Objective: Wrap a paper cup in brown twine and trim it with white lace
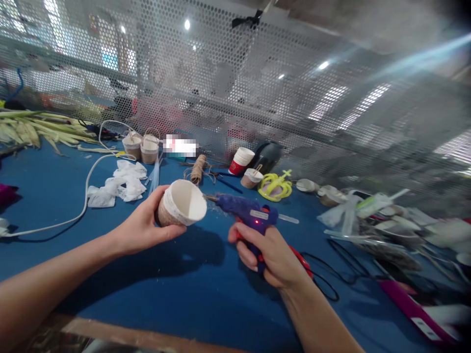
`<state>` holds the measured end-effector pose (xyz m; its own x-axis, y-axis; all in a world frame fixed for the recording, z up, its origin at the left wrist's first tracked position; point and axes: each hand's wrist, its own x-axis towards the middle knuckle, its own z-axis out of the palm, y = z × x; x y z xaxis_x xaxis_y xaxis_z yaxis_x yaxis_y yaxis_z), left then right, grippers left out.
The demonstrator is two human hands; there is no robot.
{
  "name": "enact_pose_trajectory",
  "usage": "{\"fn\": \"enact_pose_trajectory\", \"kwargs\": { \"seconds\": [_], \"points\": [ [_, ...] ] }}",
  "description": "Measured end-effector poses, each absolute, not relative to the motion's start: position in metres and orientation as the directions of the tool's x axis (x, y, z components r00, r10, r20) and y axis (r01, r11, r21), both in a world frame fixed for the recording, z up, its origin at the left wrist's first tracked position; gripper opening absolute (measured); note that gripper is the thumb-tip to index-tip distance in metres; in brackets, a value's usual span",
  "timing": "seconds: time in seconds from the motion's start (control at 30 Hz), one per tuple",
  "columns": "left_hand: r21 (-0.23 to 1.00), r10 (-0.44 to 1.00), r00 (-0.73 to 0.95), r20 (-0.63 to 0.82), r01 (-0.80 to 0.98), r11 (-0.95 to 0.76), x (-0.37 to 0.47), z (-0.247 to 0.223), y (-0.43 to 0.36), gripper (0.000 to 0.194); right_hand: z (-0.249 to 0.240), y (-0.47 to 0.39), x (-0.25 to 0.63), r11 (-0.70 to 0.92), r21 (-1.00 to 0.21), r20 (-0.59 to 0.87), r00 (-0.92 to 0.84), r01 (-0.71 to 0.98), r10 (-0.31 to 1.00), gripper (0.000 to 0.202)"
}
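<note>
My left hand [149,223] is wrapped round a paper cup [187,203], tilted so its white inside faces me. Brown twine covers the cup's lower part, and a white band runs below the rim. In my right hand [270,252] is a blue hot glue gun [247,210] with a red trigger and a lit red light. Its nozzle points left and is at the cup's rim; whether it touches I cannot tell. A clear glue stick [289,218] pokes out of the gun's back.
Two small twine-wrapped buckets [149,151], white crumpled pieces [123,184] and a twine spool [198,169] lie behind my left hand. Farther right are red-and-white cups [241,161], a yellow crown-shaped piece [275,187] and cluttered bags [349,215]. A perforated metal screen [221,73] backs the blue table.
</note>
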<state>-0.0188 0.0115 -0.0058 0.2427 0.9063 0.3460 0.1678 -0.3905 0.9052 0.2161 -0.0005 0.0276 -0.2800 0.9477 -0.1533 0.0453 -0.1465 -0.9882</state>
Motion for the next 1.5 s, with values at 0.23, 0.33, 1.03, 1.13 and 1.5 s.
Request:
{"fn": "enact_pose_trajectory", "kwargs": {
  "seconds": [0.23, 0.33, 1.03, 1.13, 1.5],
  "points": [
    [0.908, 0.909, 0.246, 0.336, 0.171, -0.382, -0.019, -0.006, 0.012, 0.06, 0.026, -0.001, 0.215, -0.165, -0.984, -0.18, -0.321, 0.074, 0.93, 0.029],
    [0.927, 0.917, 0.244, 0.317, 0.125, -0.354, -0.019, -0.004, 0.012, 0.064, 0.028, 0.001, 0.215, -0.21, -0.978, -0.193, -0.301, -0.023, 0.934, 0.029],
    [0.984, 0.943, 0.291, 0.162, -0.121, -0.132, -0.009, -0.009, 0.008, 0.074, 0.015, -0.009, 0.194, -0.258, -0.956, -0.202, -0.318, -0.143, 0.926, 0.03],
    [0.982, 0.949, 0.253, 0.189, -0.036, -0.186, -0.01, -0.009, 0.01, 0.067, 0.017, -0.011, 0.197, -0.154, -0.988, -0.147, -0.257, -0.006, 0.955, 0.03],
    [0.917, 0.919, 0.247, 0.306, 0.182, -0.354, -0.019, -0.008, 0.014, 0.061, 0.034, -0.002, 0.221, 0.187, -0.874, 0.087, -0.235, 0.448, 0.968, 0.029]
  ]
}}
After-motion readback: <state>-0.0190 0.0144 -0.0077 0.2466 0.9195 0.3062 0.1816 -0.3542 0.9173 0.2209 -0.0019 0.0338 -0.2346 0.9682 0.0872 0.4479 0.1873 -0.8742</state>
